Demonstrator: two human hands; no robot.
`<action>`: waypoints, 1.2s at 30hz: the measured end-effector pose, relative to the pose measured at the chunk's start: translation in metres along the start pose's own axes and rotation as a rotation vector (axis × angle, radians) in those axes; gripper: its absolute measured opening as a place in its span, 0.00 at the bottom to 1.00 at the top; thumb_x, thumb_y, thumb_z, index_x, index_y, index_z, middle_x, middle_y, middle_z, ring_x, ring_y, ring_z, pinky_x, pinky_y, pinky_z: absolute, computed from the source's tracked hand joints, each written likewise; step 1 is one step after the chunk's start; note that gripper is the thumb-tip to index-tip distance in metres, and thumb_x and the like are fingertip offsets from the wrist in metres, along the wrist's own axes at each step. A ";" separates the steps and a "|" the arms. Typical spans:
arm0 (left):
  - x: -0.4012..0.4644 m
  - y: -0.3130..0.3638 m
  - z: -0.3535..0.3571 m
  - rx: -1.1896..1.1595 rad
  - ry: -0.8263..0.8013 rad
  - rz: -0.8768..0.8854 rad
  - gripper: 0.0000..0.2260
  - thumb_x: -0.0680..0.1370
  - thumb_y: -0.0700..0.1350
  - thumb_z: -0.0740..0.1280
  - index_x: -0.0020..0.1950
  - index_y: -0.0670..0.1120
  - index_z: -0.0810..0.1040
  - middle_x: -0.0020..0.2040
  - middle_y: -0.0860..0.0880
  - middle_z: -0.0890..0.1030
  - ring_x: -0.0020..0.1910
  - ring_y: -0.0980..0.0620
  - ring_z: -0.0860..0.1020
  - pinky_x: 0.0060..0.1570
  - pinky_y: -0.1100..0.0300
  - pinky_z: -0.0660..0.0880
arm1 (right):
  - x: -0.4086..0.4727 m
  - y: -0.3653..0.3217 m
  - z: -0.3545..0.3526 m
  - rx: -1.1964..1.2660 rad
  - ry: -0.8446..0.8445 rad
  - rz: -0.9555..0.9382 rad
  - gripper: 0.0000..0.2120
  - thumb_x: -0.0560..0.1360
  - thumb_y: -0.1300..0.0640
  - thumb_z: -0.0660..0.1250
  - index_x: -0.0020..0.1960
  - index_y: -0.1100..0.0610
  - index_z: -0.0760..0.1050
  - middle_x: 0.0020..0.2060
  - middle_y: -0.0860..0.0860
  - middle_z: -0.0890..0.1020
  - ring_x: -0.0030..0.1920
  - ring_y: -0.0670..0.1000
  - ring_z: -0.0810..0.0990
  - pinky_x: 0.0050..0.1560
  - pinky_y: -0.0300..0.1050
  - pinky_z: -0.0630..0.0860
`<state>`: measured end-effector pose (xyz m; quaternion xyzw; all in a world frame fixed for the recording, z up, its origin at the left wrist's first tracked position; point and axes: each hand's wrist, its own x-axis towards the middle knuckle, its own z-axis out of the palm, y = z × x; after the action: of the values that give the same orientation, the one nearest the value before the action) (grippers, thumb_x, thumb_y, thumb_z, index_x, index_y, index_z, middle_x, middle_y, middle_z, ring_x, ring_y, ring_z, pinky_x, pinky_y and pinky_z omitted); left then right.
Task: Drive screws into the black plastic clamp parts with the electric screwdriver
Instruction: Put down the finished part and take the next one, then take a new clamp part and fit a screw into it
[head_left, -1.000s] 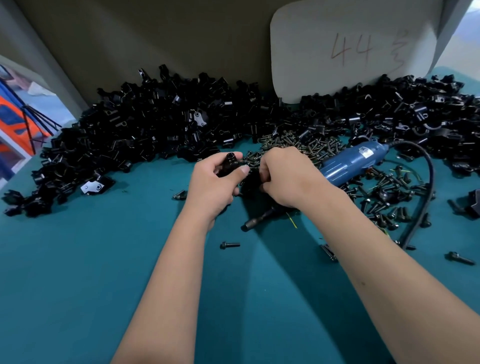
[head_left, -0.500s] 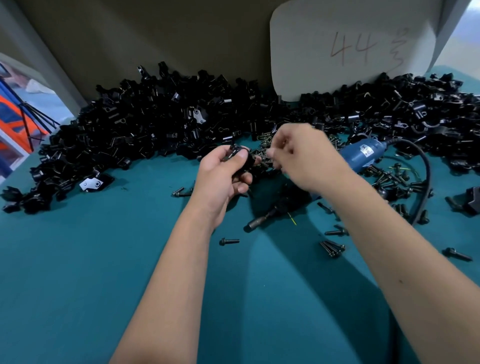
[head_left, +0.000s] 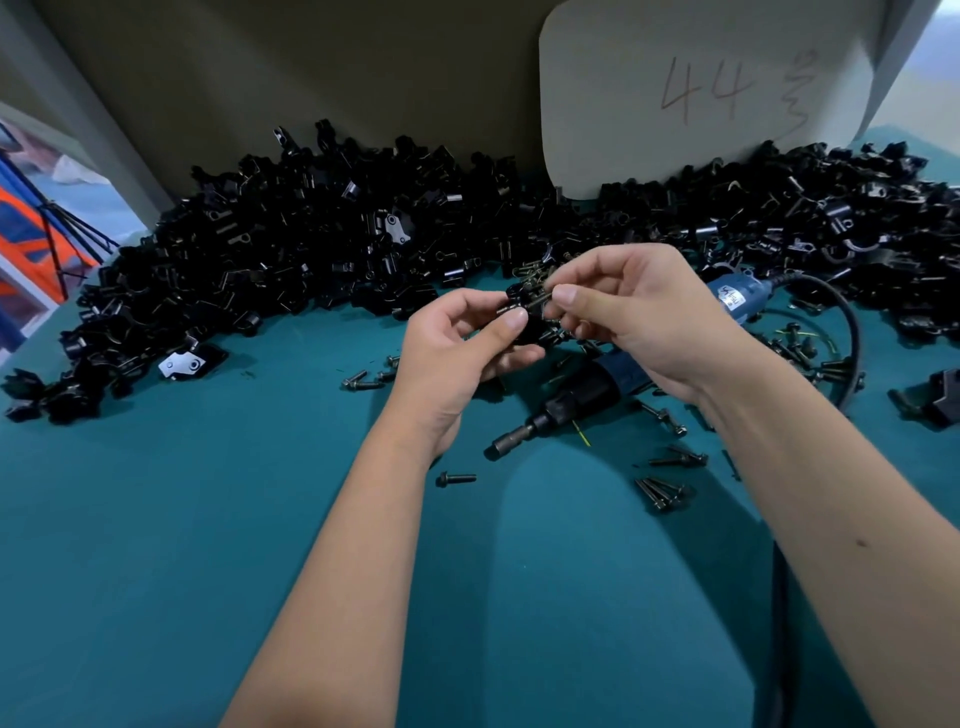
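My left hand (head_left: 457, 353) grips a black plastic clamp part (head_left: 527, 325) between thumb and fingers, lifted above the teal table. My right hand (head_left: 639, 317) pinches a dark screw (head_left: 537, 300) at the clamp's top, fingertips almost touching the left thumb. The blue electric screwdriver (head_left: 587, 395) lies on the table under my right hand, its metal bit end (head_left: 511, 441) pointing toward me and to the left, its blue rear (head_left: 735, 299) showing beyond the hand. Neither hand touches it.
A long heap of black clamp parts (head_left: 311, 260) runs along the back wall, left to right. Loose screws (head_left: 662, 491) are scattered on the teal table (head_left: 260, 519), one single screw (head_left: 457, 478) near my left forearm. The screwdriver's black cable (head_left: 852, 353) loops at right. A white board (head_left: 701, 93) leans behind.
Both hands rose off the table. My right hand lifted from the screw pile with a screw and brought it to the clamp in my left hand.
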<state>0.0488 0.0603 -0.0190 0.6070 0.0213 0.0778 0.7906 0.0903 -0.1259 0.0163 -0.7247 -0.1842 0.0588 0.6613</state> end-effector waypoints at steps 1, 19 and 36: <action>0.000 0.000 0.000 -0.019 -0.014 -0.003 0.05 0.77 0.35 0.74 0.51 0.42 0.82 0.42 0.48 0.82 0.38 0.42 0.86 0.40 0.61 0.82 | 0.000 0.000 0.000 -0.005 -0.001 -0.010 0.05 0.80 0.67 0.71 0.49 0.59 0.83 0.38 0.53 0.87 0.37 0.47 0.82 0.39 0.37 0.78; -0.005 0.003 0.003 -0.107 -0.094 0.020 0.09 0.76 0.36 0.73 0.56 0.40 0.83 0.47 0.46 0.87 0.47 0.49 0.86 0.44 0.60 0.83 | 0.001 0.009 0.005 -0.060 0.016 -0.149 0.03 0.78 0.63 0.74 0.50 0.57 0.85 0.39 0.51 0.85 0.41 0.47 0.81 0.42 0.42 0.78; -0.008 0.004 0.004 -0.067 -0.173 -0.007 0.06 0.72 0.40 0.75 0.46 0.42 0.81 0.42 0.46 0.85 0.42 0.47 0.86 0.43 0.52 0.84 | -0.004 -0.003 0.015 -0.650 -0.019 -0.289 0.23 0.87 0.45 0.56 0.33 0.48 0.62 0.27 0.45 0.67 0.30 0.47 0.66 0.34 0.47 0.62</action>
<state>0.0412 0.0568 -0.0146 0.5844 -0.0479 0.0231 0.8097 0.0810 -0.1128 0.0170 -0.8630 -0.3002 -0.0904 0.3961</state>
